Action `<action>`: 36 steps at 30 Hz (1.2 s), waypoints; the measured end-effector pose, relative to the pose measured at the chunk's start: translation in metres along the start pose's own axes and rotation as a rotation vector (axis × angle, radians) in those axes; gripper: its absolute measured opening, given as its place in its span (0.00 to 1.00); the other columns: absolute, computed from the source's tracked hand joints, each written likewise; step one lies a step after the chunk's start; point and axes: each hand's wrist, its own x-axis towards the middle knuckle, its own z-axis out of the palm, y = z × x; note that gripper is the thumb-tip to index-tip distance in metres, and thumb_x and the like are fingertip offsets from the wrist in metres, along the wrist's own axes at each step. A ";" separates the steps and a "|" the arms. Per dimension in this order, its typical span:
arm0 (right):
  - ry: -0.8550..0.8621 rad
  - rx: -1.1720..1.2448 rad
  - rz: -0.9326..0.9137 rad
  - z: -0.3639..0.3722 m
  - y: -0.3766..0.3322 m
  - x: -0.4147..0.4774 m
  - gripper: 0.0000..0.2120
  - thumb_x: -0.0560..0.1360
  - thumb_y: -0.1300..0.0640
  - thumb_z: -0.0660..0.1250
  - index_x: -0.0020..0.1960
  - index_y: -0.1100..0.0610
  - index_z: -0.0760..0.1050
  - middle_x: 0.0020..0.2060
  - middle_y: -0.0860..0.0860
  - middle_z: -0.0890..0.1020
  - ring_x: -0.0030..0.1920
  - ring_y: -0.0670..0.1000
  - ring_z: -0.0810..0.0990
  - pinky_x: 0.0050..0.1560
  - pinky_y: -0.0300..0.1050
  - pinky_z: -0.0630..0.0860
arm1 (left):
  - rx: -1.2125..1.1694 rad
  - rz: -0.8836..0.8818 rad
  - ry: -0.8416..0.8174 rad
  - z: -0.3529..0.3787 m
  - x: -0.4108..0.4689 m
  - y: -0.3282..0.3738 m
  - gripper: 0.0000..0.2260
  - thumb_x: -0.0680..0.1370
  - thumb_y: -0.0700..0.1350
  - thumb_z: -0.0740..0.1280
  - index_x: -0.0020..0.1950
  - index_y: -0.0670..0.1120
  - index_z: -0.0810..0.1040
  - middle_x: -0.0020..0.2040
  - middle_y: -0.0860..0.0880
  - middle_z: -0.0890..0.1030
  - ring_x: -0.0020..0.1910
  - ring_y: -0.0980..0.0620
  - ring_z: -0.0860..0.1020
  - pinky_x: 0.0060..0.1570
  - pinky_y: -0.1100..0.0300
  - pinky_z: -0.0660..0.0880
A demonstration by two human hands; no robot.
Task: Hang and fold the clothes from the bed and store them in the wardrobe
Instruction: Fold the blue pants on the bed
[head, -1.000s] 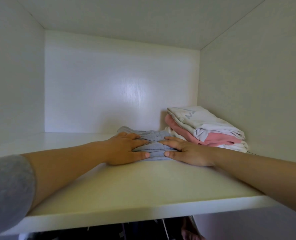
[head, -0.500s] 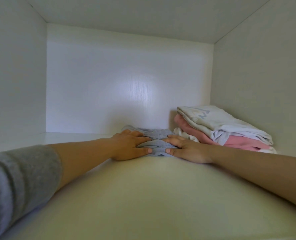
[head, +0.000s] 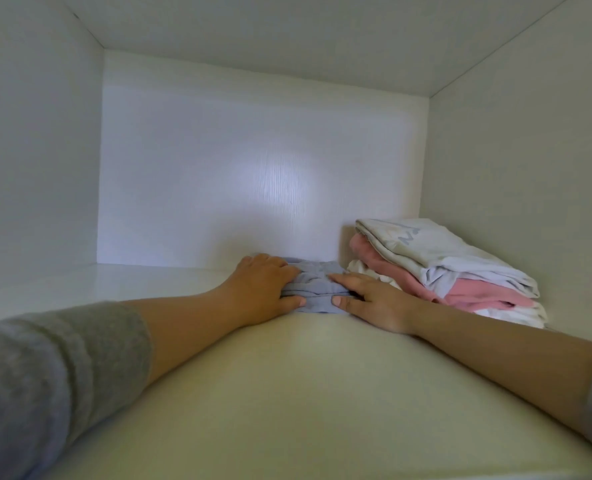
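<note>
A small folded grey-blue garment [head: 317,289] lies on the white wardrobe shelf [head: 287,393], deep inside near the back wall. My left hand [head: 261,289] grips its left end, fingers over the top and thumb against the front edge. My right hand [head: 369,297] grips its right end the same way, forefinger along the top and thumb at the front. Much of the garment is hidden under my hands. Both arms reach far in, with grey sleeves pushed up.
A stack of folded clothes [head: 443,268], white on top, pink in the middle and white below, stands right beside the garment against the right wall. The left half of the shelf [head: 80,289] is bare. The back wall [head: 253,168] and ceiling close in the compartment.
My hands have slid the grey-blue garment deeper along the shelf toward the back wall, next to the stack. My view has moved further into the compartment; the shelf's front edge is out of sight.
</note>
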 end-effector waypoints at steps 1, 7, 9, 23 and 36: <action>0.011 -0.017 0.001 -0.003 -0.005 -0.008 0.29 0.82 0.43 0.56 0.80 0.49 0.53 0.80 0.48 0.48 0.78 0.46 0.45 0.61 0.24 0.37 | 0.013 0.016 0.021 -0.004 -0.004 0.004 0.21 0.78 0.61 0.60 0.64 0.49 0.74 0.63 0.50 0.75 0.62 0.49 0.72 0.65 0.51 0.66; -0.039 -0.056 0.079 -0.017 -0.035 -0.060 0.30 0.82 0.46 0.59 0.80 0.51 0.53 0.80 0.49 0.51 0.79 0.49 0.50 0.73 0.38 0.48 | -0.108 0.050 0.102 -0.041 -0.048 0.035 0.11 0.79 0.54 0.63 0.49 0.47 0.74 0.48 0.50 0.77 0.53 0.48 0.74 0.51 0.61 0.66; -0.038 0.033 0.097 -0.020 -0.045 -0.077 0.28 0.80 0.48 0.63 0.77 0.51 0.61 0.78 0.49 0.58 0.75 0.49 0.62 0.73 0.41 0.59 | -0.268 -0.015 0.082 -0.060 -0.065 0.048 0.10 0.79 0.51 0.63 0.42 0.47 0.71 0.41 0.52 0.74 0.48 0.47 0.75 0.41 0.67 0.63; 0.762 1.179 -0.108 0.018 -0.115 -0.224 0.09 0.78 0.62 0.66 0.54 0.52 0.80 0.46 0.47 0.86 0.48 0.49 0.84 0.49 0.40 0.81 | -1.150 -0.371 0.676 -0.136 -0.200 0.167 0.07 0.77 0.44 0.68 0.54 0.54 0.80 0.50 0.56 0.84 0.50 0.60 0.81 0.49 0.70 0.75; 0.423 1.331 -0.167 0.085 -0.158 -0.279 0.10 0.75 0.56 0.69 0.55 0.46 0.80 0.49 0.46 0.85 0.51 0.46 0.84 0.54 0.45 0.81 | -1.198 -0.645 0.904 -0.116 -0.315 0.239 0.08 0.77 0.36 0.68 0.52 0.47 0.81 0.49 0.52 0.85 0.52 0.56 0.82 0.50 0.71 0.74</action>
